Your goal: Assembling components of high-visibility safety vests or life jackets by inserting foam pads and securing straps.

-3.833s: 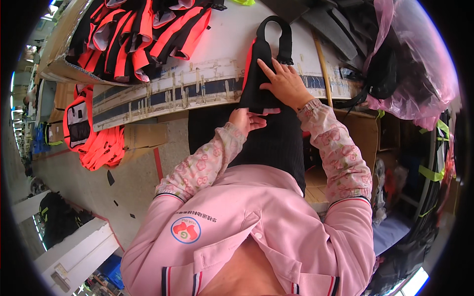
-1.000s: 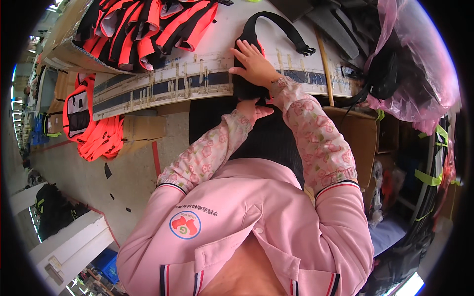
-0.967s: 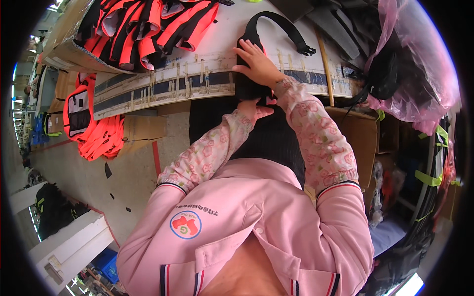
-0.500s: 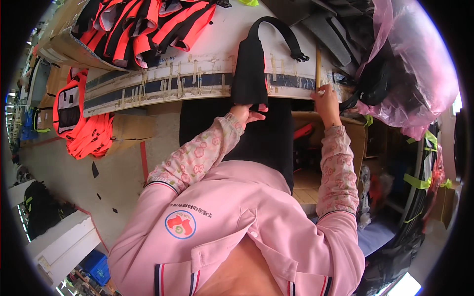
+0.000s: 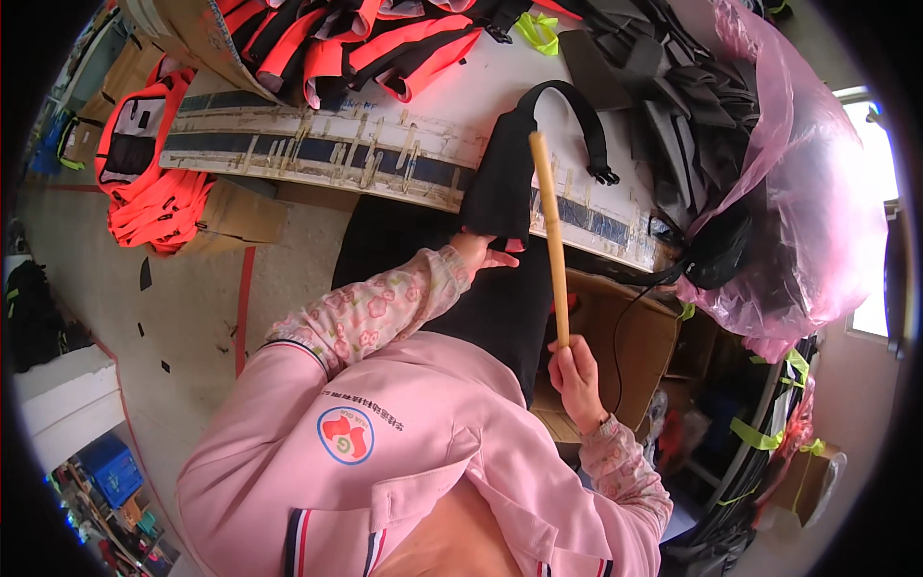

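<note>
Black pouch [image 5: 498,188], one: is lying at upper centre, overhanging the edge of the counter [image 5: 437,120]; the left hand [image 5: 476,251] is gripping its lower edge. Wooden stick [image 5: 551,236], one: is slanting right of centre; the right hand's [image 5: 576,373] fingers are gripping its lower end. Pink plastic bag [image 5: 812,183]: is bulging, upper right.

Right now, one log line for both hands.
left hand: at near end of black belt, grip hidden | right hand: gripping near end of wooden stick | buckle: on table
</note>
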`<move>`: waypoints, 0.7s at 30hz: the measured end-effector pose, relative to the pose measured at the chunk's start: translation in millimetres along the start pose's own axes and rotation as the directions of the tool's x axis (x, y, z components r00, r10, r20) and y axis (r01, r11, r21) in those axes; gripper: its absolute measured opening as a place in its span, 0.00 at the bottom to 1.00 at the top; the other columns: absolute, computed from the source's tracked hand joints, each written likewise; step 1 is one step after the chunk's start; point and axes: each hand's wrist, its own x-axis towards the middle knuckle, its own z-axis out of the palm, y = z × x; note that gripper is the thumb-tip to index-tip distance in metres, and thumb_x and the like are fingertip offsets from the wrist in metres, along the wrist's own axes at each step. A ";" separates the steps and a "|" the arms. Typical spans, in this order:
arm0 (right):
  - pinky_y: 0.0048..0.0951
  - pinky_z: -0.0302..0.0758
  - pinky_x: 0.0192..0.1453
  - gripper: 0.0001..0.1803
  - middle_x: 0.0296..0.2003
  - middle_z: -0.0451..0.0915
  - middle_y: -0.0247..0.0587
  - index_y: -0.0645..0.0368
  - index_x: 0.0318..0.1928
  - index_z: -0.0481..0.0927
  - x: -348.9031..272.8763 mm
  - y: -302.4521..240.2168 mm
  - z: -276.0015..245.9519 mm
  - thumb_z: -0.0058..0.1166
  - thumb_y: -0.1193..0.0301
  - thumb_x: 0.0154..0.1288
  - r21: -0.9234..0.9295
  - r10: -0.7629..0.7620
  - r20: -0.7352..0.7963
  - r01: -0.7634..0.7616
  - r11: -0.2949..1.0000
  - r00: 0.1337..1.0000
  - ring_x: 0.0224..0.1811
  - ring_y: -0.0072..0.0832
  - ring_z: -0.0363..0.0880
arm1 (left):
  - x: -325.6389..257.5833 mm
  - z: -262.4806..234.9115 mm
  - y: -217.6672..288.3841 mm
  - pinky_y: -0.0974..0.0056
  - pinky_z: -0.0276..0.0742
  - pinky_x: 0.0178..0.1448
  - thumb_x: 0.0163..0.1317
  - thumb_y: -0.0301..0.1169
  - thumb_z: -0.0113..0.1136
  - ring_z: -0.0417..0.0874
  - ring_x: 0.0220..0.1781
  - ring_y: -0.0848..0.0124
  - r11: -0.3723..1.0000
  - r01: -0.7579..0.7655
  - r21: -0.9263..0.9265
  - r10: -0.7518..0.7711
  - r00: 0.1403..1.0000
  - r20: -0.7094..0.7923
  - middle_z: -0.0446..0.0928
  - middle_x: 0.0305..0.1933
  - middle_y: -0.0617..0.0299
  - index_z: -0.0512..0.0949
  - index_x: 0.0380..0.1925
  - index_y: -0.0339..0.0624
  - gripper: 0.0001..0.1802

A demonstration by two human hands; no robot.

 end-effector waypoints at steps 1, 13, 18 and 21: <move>0.16 0.55 0.18 0.09 0.16 0.63 0.25 0.59 0.36 0.69 -8.0 4.2 -10.1 0.38 0.67 0.70 -0.069 0.058 0.016 -0.056 0.996 0.998 0.14 0.11 0.54 | 0.4 2.5 -0.1 0.57 0.81 0.39 0.64 0.38 0.48 0.81 0.42 0.64 1.000 -0.003 0.017 0.003 1.000 -0.016 0.78 0.39 0.59 0.74 0.44 0.43 0.14; 0.17 0.53 0.16 0.16 0.13 0.62 0.24 0.60 0.27 0.70 -35.5 11.4 -32.3 0.39 0.64 0.70 -0.256 0.407 -0.058 -0.408 0.877 0.912 0.13 0.12 0.56 | -0.1 8.8 -0.2 0.61 0.81 0.36 0.63 0.36 0.49 0.82 0.35 0.67 0.997 -0.061 0.043 0.061 0.998 0.002 0.79 0.34 0.60 0.76 0.39 0.43 0.11; 0.19 0.52 0.12 0.17 0.12 0.61 0.26 0.58 0.28 0.68 6.2 6.8 6.3 0.38 0.61 0.70 -0.109 0.492 -0.025 -0.491 0.864 0.870 0.10 0.14 0.54 | 3.0 4.3 -15.0 0.64 0.80 0.31 0.64 0.37 0.47 0.82 0.32 0.68 0.985 -0.086 0.149 0.091 0.995 -0.029 0.79 0.33 0.58 0.76 0.39 0.41 0.13; 0.19 0.48 0.11 0.16 0.12 0.58 0.26 0.56 0.28 0.66 41.7 7.0 29.9 0.37 0.59 0.70 -0.014 0.490 0.009 -0.490 0.872 0.872 0.08 0.15 0.50 | 1.7 8.4 -10.0 0.66 0.79 0.28 0.65 0.38 0.44 0.81 0.27 0.69 0.965 0.003 0.262 0.019 0.997 -0.081 0.79 0.29 0.58 0.76 0.36 0.41 0.14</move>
